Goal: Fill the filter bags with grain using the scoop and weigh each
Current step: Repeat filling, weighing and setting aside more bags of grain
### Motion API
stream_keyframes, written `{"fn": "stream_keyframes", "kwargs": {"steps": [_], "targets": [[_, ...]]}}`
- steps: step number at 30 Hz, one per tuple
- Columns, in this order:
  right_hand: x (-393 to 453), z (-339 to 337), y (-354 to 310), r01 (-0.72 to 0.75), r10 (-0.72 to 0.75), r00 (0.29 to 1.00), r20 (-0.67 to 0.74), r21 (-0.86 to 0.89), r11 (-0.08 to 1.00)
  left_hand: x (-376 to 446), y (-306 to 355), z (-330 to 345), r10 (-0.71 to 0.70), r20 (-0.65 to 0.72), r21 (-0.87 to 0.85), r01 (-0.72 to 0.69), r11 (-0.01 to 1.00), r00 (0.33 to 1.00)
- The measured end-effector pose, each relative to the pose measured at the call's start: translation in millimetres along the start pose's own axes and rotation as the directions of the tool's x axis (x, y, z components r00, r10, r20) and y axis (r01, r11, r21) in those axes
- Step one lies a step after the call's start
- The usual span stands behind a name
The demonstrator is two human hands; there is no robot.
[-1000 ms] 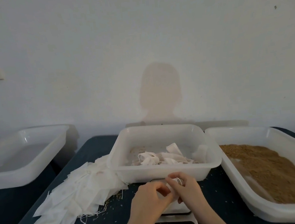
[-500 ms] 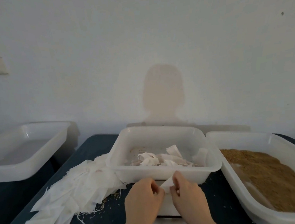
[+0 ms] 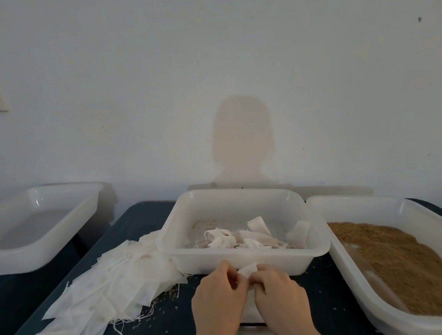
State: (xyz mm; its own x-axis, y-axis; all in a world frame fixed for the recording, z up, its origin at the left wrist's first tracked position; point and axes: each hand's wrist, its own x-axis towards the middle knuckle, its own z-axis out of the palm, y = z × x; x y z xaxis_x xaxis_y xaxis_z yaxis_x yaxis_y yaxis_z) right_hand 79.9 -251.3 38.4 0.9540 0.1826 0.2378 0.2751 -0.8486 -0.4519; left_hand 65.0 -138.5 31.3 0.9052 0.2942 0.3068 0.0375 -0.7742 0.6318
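Note:
My left hand (image 3: 217,296) and my right hand (image 3: 280,293) are side by side over the scale (image 3: 250,317), both pinching the top of one white filter bag (image 3: 248,269) between them. The bag's lower part is hidden behind my hands. Just behind them stands a white tub (image 3: 249,255) holding several filled bags (image 3: 237,239). A heap of flat white filter bags (image 3: 97,293) lies on the dark table to the left. At the right, a large white tub (image 3: 358,283) holds brown grain (image 3: 404,263). No scoop is visible.
Another white tub (image 3: 33,232) sits at the far left beside the table. Loose grains and threads (image 3: 157,306) lie scattered on the dark blue tabletop (image 3: 165,332). A pale wall rises right behind the tubs.
Both hands have stayed over the scale, working the bag's top between the fingers. The view has tilted up a little, hiding most of the scale's display.

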Motion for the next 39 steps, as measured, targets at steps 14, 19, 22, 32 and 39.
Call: {"fn": "stream_keyframes", "kwargs": {"steps": [14, 19, 22, 32, 39], "targets": [[6.0, -6.2, 5.9, -0.216, 0.213, 0.976, 0.048, 0.067, 0.974, -0.6, 2.7, 11.6, 0.014, 0.034, 0.0, -0.014, 1.0, 0.999], [13.1, -12.5, 8.4, -0.275, 0.273, 0.961, 0.04, 0.058, 0.96, 5.9, 5.9, 15.4, -0.028, 0.07, -0.013, 0.029, 1.0, 0.997], [13.8, -12.5, 10.0, -0.235, 0.235, 0.972, -0.011, 0.009, 0.972, 11.0, 8.8, 15.7, -0.036, 0.105, -0.034, 0.04, 0.999, 0.994], [15.3, -9.4, 18.9, -0.103, 0.116, 0.989, 0.09, -0.142, 0.984, 9.8, 16.6, 14.1, 0.091, 0.048, 0.209, -0.099, 0.973, 0.995], [21.1, -25.4, 25.9, -0.002, 0.017, 0.992, 0.123, -0.115, 0.993, 6.4, 14.1, 12.7, 0.314, 0.08, -0.09, -0.307, 0.947, 0.946]]}}
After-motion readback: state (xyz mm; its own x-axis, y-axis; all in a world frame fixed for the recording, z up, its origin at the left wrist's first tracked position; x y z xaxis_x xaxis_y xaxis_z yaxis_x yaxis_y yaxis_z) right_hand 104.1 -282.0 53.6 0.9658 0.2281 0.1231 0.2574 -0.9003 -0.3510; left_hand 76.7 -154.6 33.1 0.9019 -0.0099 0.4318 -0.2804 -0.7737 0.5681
